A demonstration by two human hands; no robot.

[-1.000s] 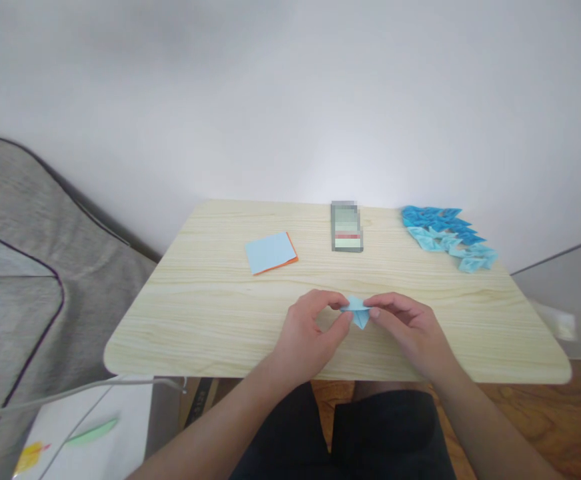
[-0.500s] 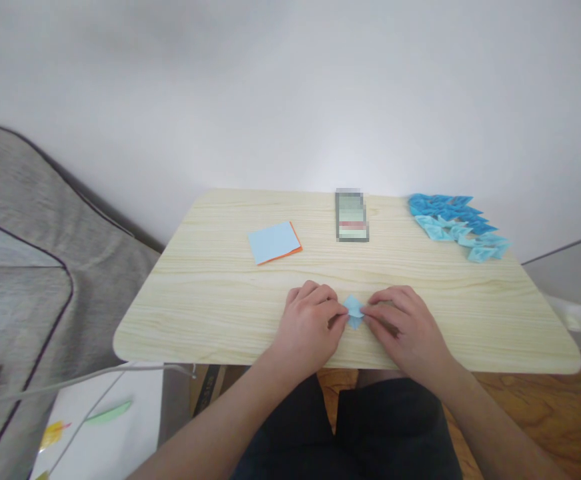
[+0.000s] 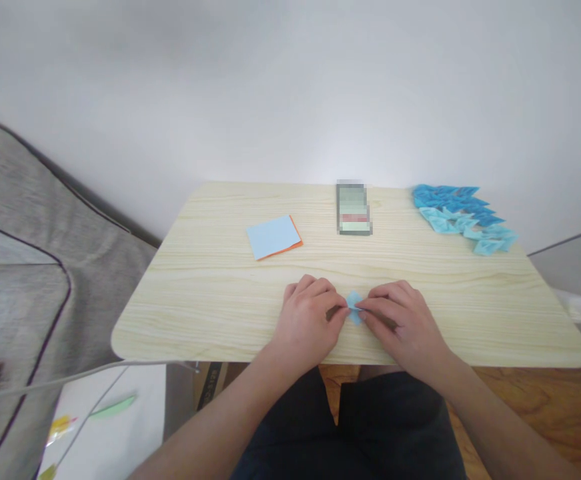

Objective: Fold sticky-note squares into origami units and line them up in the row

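Note:
A small folded piece of light blue paper [image 3: 353, 304] lies on the pale wooden table [image 3: 210, 300] near its front edge. My left hand [image 3: 307, 321] presses on its left side with curled fingers. From the right, my right hand [image 3: 401, 323] pinches the same piece, fingertips meeting the left hand's over the paper. Most of the paper is hidden under the fingers.
A stack of square paper sheets [image 3: 273, 237], light blue on top and orange below, lies at mid-left. A phone [image 3: 353, 208] rests at the back centre. Several folded blue paper pieces [image 3: 463, 209] are heaped at the back right. A grey cushion [image 3: 15, 267] stands to the left.
Both hands lowered the blue paper onto the table and closed in over it, covering more of it. The view shifted slightly.

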